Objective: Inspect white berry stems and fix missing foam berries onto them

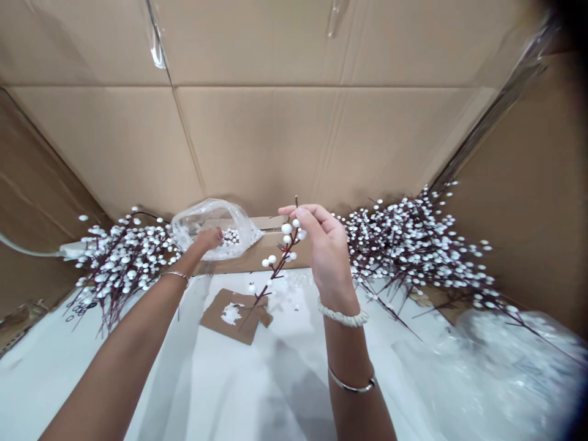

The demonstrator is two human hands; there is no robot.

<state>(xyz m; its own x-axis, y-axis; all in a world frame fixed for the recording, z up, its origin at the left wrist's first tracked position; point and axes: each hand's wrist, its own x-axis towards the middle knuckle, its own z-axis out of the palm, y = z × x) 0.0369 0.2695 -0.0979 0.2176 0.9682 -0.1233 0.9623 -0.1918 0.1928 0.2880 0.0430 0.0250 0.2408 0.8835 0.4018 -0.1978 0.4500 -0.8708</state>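
Between the thumb and fingers of my right hand (327,239) is the upper end of a berry branch (275,269), a dark reddish stem with white berries. It slants down to the left above a brown cardboard piece (218,318) that carries a white smear. My left hand (210,240) reaches into the mouth of a clear plastic bag (206,211) holding loose white berries (230,237). Its fingers are curled together at the berries; whether one is pinched there is too small to make out.
Piles of white-berry branches lie at the left (124,257) and at the right (413,245). Crumpled clear plastic (505,373) covers the front right. Tall cardboard walls (257,135) enclose the back and sides of the white table surface (220,392). A white cable (27,251) enters at left.
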